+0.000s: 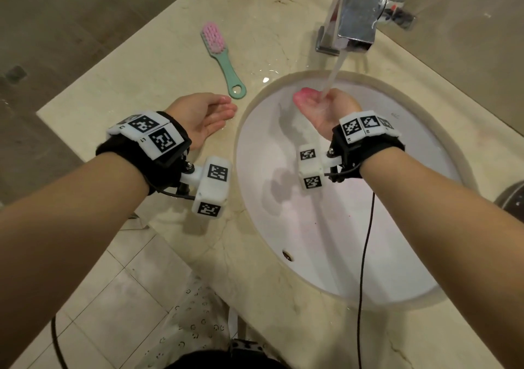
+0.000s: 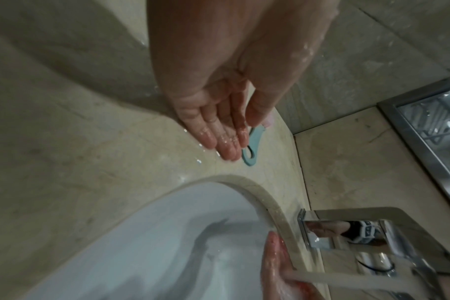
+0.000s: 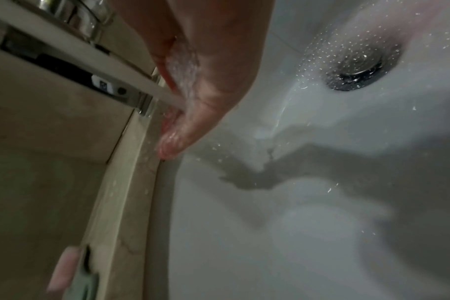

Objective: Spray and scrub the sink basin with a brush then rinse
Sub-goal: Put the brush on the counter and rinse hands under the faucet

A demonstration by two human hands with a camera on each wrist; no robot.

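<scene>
A brush (image 1: 222, 58) with pink bristles and a green handle lies on the marble counter (image 1: 147, 65), left of the white sink basin (image 1: 340, 241). The chrome faucet (image 1: 354, 17) runs a stream of water (image 1: 331, 82) onto my right hand (image 1: 314, 105), which is cupped palm-up over the basin and holds nothing. In the right wrist view the water (image 3: 131, 81) hits my right hand (image 3: 193, 97), with the drain (image 3: 357, 69) beyond. My left hand (image 1: 209, 113) hovers open and wet over the counter just short of the brush handle (image 2: 252, 146); its fingers (image 2: 224, 140) are straight.
A black cable (image 1: 365, 255) hangs from my right wrist across the basin. The sink rim (image 2: 257, 188) curves beside the counter. A chrome shelf (image 2: 424, 130) sits at the wall. Tiled floor (image 1: 119, 297) lies below the counter's left edge.
</scene>
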